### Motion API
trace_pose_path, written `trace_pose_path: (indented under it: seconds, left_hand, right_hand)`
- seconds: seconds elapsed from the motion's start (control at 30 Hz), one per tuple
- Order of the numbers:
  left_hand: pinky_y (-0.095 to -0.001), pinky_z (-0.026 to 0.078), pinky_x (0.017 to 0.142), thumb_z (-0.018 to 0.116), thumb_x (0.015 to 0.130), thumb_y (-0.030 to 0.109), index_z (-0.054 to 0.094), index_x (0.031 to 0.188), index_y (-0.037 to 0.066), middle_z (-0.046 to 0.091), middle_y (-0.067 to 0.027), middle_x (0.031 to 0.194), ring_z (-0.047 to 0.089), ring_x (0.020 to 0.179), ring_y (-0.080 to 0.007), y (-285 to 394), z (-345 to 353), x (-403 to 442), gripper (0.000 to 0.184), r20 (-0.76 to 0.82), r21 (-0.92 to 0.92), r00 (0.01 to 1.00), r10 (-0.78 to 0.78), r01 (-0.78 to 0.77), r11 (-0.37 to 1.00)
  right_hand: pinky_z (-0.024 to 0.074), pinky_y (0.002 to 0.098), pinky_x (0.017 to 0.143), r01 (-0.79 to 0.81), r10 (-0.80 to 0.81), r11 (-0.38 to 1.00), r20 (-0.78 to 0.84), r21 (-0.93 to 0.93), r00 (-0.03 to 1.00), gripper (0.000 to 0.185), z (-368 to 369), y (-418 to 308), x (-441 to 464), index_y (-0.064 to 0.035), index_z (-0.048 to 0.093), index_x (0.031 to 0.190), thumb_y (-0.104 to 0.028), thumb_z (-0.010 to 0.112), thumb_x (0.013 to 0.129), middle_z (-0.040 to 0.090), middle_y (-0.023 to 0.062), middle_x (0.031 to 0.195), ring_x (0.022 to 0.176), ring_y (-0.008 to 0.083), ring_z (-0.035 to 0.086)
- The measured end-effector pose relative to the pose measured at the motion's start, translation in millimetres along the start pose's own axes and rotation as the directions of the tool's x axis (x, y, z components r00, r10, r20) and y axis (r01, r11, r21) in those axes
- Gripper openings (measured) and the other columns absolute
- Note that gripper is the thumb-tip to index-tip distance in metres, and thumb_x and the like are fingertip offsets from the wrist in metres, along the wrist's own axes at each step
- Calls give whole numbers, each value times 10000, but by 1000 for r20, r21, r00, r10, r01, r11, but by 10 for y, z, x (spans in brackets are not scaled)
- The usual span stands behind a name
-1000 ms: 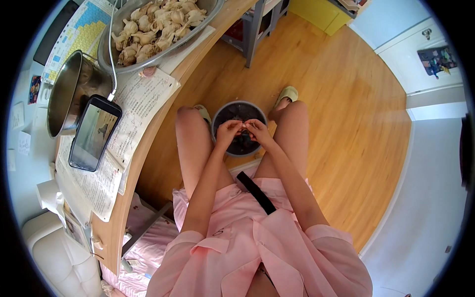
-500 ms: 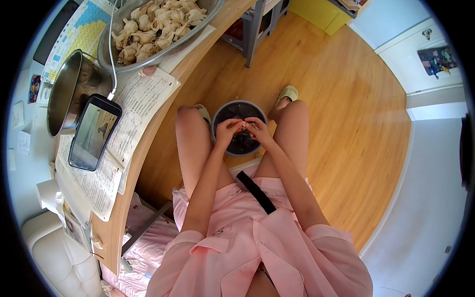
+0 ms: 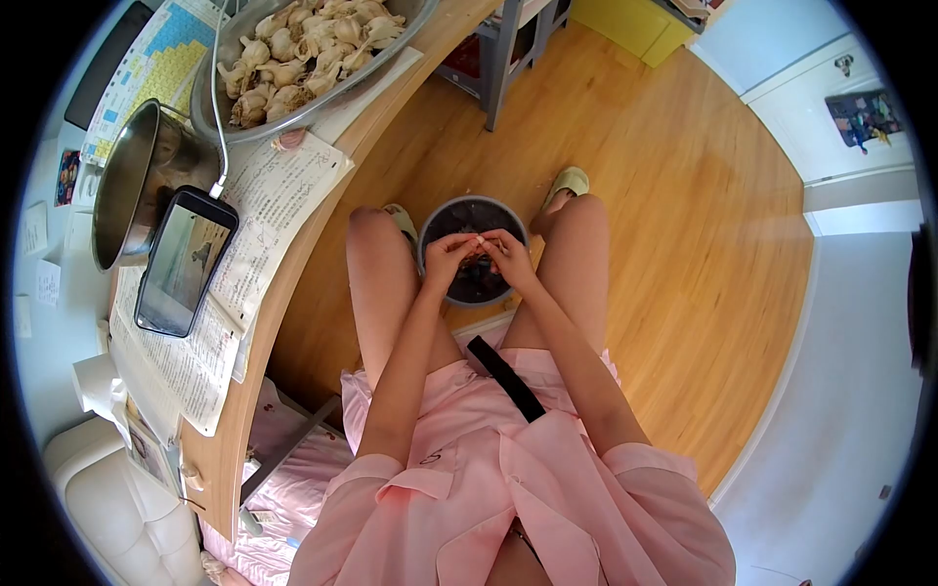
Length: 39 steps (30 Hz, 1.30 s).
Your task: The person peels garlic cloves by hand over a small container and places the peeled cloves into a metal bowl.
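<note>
Above a round trash bin (image 3: 426,217) between my knees, my left hand (image 3: 448,262) and my right hand (image 3: 510,258) meet at the fingertips. They pinch a small pale garlic clove (image 3: 480,240), mostly covered by the fingers. The bin has a dark lining, with bits of something inside that I cannot make out. On the desk to the left, a large metal basin (image 3: 322,105) is heaped with garlic bulbs (image 3: 303,49). A single reddish clove (image 3: 288,140) lies on the paper beside that basin.
A steel pot (image 3: 127,186) stands on the wooden desk (image 3: 283,327), with a propped phone (image 3: 186,262) on a white cable against it. Printed sheets (image 3: 283,190) cover the desk edge. A yellow box (image 3: 625,29) is on the floor at the far side.
The pale clove shows slightly more between my fingertips, and my fingers have shifted a little. Everything else looks the same.
</note>
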<state>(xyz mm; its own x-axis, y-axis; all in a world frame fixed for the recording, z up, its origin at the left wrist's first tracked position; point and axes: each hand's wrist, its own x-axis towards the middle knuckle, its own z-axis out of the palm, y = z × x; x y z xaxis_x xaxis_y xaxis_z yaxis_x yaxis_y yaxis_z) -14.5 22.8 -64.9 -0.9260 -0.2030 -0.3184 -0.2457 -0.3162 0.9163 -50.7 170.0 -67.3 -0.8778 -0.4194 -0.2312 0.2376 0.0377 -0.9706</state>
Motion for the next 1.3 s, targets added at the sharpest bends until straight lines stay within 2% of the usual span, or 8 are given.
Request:
trace_pose_path:
  seconds: [0.17,0.27,0.47,0.83,1.07,1.13,1.23,1.3]
  left_hand:
    - [-231,492,688,653,810,71,654,924,-11,662,-79,855,624,768,-124,8,-18,-4,140,-5,16,1000,-18,18,1000]
    - [-231,480,695,649,812,75,634,906,10,647,-59,857,607,784,-116,-35,-38,20,115,-9,65,1000,-28,29,998]
    - [-242,469,672,663,785,77,582,870,19,607,-42,825,576,760,-114,-104,-58,60,131,-69,136,998,-12,22,990]
    - [-225,477,680,628,790,12,581,898,7,601,-35,839,577,760,-102,-246,-90,104,118,-61,117,996,71,-63,991]
    - [-247,473,643,623,762,16,609,876,-8,622,-58,771,579,700,-117,-177,-70,60,117,-116,351,969,219,-166,922]
    - [-259,476,640,614,781,34,614,887,-5,623,-70,762,590,693,-136,-74,-20,-3,113,-42,504,958,282,-223,834]
    - [-283,486,639,608,810,65,616,894,-6,619,-91,764,609,704,-175,-98,45,15,110,-8,545,919,395,-327,772]
    - [-294,491,639,619,809,70,612,881,-17,620,-100,766,616,715,-190,14,132,-34,113,21,542,920,391,-339,769]
  right_hand:
    - [419,216,457,64,-66,989,-11,-137,998,176,39,-95,-57,-26,521,1040,-122,553,895,632,63,839,509,76,507]
    - [425,232,449,18,-18,977,2,-211,1000,187,54,-126,-71,-22,502,1039,-117,560,889,629,80,863,508,90,516]
    - [426,240,444,-17,14,993,-21,-115,1000,180,103,-107,-71,-14,488,1030,-88,558,881,615,100,821,507,101,550]
    - [386,194,427,-70,76,981,-22,180,997,281,52,35,-1,-19,485,1104,-234,509,924,629,73,953,531,104,570]
    - [382,181,436,-144,193,897,-76,418,978,342,-48,10,41,-31,490,1109,-317,500,922,629,103,1054,512,76,523]
    - [375,178,431,-164,200,903,-49,397,979,347,-40,-9,33,-30,490,1106,-321,510,917,627,107,1059,495,67,498]
    - [357,172,425,-241,267,902,-23,359,963,359,-32,25,19,-26,496,1095,-330,528,907,630,94,1006,484,58,466]
    - [343,172,428,-292,307,888,17,354,952,345,-36,77,10,-37,504,1070,-338,535,905,616,69,941,490,51,440]
